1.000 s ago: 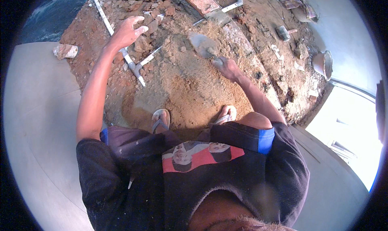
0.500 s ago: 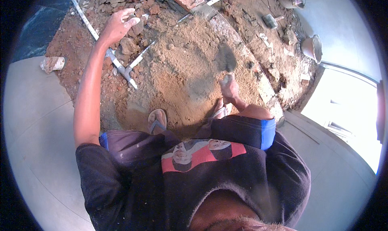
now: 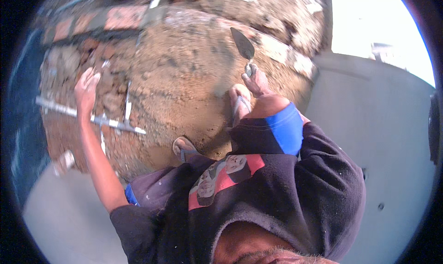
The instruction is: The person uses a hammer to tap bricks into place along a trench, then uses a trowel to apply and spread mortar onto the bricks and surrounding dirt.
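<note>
A pointing trowel (image 3: 243,43) is in my right hand (image 3: 257,83), its handle wrapped by my fingers. Its dark, leaf-shaped blade points away from me, above the sandy ground (image 3: 184,75) near a brick edging. On the left, my left hand (image 3: 86,91) is held out over reddish rubble, slightly blurred, with fingers apart and nothing visible in them. Below that hand, a white pipe with a grey tee fitting (image 3: 113,123) lies on the soil.
A brick and mortar edging (image 3: 124,17) curves across the far side. Smooth grey floor (image 3: 355,125) lies to the right and lower left. A whitish container (image 3: 64,161) stands at the left, blurred. Dark blue sheeting (image 3: 27,102) borders the rubble. My sandalled feet (image 3: 184,147) are on the sand.
The view has turned, so the ground appears rotated. The trowel blade now shows clearly, raised toward the brick edging. My left arm sits lower and farther left in the picture.
</note>
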A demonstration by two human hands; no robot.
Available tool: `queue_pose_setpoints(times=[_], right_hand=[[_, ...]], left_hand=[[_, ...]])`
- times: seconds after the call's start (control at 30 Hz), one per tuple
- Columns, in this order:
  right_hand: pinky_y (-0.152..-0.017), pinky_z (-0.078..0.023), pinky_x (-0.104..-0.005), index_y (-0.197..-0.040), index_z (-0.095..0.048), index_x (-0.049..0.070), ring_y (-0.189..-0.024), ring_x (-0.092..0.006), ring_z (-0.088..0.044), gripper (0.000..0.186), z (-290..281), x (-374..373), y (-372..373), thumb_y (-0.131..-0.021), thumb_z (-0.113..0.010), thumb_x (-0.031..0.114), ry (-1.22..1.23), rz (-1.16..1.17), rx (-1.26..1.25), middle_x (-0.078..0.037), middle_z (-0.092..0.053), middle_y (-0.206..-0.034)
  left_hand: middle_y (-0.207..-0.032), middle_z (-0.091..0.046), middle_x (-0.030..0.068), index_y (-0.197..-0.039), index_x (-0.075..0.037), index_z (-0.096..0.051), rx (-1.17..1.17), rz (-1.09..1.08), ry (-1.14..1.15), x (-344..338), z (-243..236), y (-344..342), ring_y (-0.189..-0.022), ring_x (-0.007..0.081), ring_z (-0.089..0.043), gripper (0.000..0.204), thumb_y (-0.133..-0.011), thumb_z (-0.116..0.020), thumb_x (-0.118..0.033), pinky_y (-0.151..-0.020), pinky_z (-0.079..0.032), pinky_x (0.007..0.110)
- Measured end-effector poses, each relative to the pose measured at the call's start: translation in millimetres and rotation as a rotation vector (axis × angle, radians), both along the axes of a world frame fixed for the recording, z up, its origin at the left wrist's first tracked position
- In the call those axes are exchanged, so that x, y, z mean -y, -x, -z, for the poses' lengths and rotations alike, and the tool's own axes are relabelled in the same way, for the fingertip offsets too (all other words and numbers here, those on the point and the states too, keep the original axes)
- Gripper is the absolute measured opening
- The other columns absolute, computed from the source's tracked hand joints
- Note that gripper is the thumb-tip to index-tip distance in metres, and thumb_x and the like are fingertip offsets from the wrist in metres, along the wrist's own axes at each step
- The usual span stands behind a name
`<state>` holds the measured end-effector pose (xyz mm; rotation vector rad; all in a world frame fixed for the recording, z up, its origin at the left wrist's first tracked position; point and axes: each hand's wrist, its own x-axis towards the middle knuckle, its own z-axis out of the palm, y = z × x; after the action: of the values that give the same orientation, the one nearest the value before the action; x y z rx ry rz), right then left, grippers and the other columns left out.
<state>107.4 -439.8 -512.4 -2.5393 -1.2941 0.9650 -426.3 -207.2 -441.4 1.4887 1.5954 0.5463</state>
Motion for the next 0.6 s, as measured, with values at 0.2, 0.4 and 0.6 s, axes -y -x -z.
queue_pose_setpoints(times=[0.2, 0.4, 0.6], right_hand=[[-0.079, -0.051, -0.045, -0.118, -0.054, 0.005, -0.089, -0.036, -0.066, 0.043, -1.7, 116.0, -48.9, -0.084, -0.067, 0.029, -0.025, 0.42, 0.197, -0.02, -0.067, -0.096], [-0.089, -0.049, -0.0457, -0.116, -0.059, 0.005, -0.107, -0.0405, -0.061, 0.05, -22.3, 205.2, -83.9, -0.079, -0.069, 0.036, -0.024, 0.655, 0.203, -0.023, -0.065, -0.111], [-0.096, -0.047, -0.0456, -0.118, -0.062, 0.006, -0.114, -0.0387, -0.059, 0.047, -25.5, 240.2, -126.4, -0.078, -0.062, 0.033, 0.115, 0.797, 0.231, -0.022, -0.063, -0.12]], left_hand=[[-0.134, -0.054, 0.022, -0.136, 0.008, -0.046, 0.203, 0.23, 0.024, -52.6, -27.2, -109.0, -0.122, 0.0234, -0.055, 0.052, -0.092, -0.065, -0.014, -0.103, -0.043, 0.032], [-0.123, -0.062, 0.0161, -0.13, 0.007, -0.053, 0.426, 0.412, -0.046, -23.7, -89.0, -260.9, -0.113, 0.0187, -0.06, 0.046, -0.091, -0.066, -0.014, -0.099, -0.044, 0.029], [-0.124, -0.063, 0.0162, -0.128, 0.003, -0.056, 0.42, 0.612, -0.062, 48.2, -115.0, -331.4, -0.114, 0.0214, -0.06, 0.047, -0.089, -0.07, -0.018, -0.099, -0.046, 0.032]])
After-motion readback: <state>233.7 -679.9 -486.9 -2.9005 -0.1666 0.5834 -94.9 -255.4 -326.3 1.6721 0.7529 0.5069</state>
